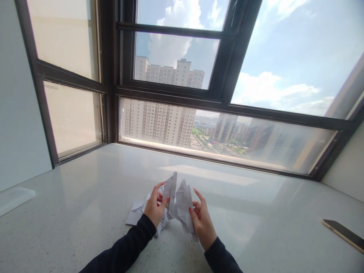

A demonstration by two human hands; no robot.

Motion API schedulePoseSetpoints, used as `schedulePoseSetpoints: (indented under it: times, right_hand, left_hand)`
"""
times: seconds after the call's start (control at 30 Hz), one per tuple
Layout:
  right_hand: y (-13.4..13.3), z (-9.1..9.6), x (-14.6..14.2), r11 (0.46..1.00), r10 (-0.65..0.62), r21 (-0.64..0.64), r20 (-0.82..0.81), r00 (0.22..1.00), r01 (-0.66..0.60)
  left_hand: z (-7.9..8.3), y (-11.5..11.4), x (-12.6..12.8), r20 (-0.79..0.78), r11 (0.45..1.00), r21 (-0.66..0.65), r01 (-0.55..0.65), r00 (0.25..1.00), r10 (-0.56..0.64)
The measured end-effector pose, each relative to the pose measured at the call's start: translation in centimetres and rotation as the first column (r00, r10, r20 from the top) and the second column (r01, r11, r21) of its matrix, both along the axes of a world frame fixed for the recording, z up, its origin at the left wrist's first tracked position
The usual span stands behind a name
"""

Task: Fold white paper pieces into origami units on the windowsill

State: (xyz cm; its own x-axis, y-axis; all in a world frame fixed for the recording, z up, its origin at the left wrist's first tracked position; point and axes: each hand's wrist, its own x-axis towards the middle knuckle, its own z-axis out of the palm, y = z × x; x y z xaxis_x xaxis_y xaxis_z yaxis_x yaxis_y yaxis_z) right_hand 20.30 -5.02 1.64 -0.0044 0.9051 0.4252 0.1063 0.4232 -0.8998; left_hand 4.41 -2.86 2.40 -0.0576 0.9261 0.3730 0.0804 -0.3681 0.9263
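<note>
Between my hands stand pieces of folded white paper. My left hand [156,204] pinches a folded paper piece [170,191] with a narrow upright edge, the thumb on its near face. Just right of it, my right hand [201,218] grips a second folded paper piece [183,201] by its right edge, with the index finger raised off it. The two pieces come close at their lower ends; I cannot tell if they are joined. More folded white papers [135,213] lie on the pale speckled sill [93,227], partly hidden behind my left hand.
A dark phone-like device [345,233] with a light-coloured edge lies at the far right. A whitish translucent flat object [15,199] is at the left edge. Dark window frames [170,96] border the sill at the back.
</note>
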Motion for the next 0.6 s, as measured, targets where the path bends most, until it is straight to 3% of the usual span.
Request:
schedulePoseSetpoints:
  times: [0.1,0.2,0.47,0.6]
  right_hand:
    - [0.7,-0.5,0.9,0.991,-0.133,0.008,0.006,0.991,0.133]
    - [1.1,-0.8,1.3,0.991,-0.133,-0.016,0.035,0.991,0.133]
    - [0.8,-0.7,0.9,0.984,-0.145,-0.042,0.361,0.921,0.171]
    - [0.8,-0.8,0.9,0.989,-0.085,-0.08,0.357,0.93,0.121]
  left_hand:
    - [0.2,0.6,-0.3,0.173,0.997,-0.081,0.016,0.985,-0.002]
    - [0.7,0.6,-0.2,0.283,0.984,-0.162,0.069,0.959,-0.02]
    - [1.2,-0.5,0.4,0.239,0.996,-0.086,0.002,0.971,0.019]
    - [1.0,-0.8,0.8,0.345,0.96,-0.227,0.164,0.935,-0.078]
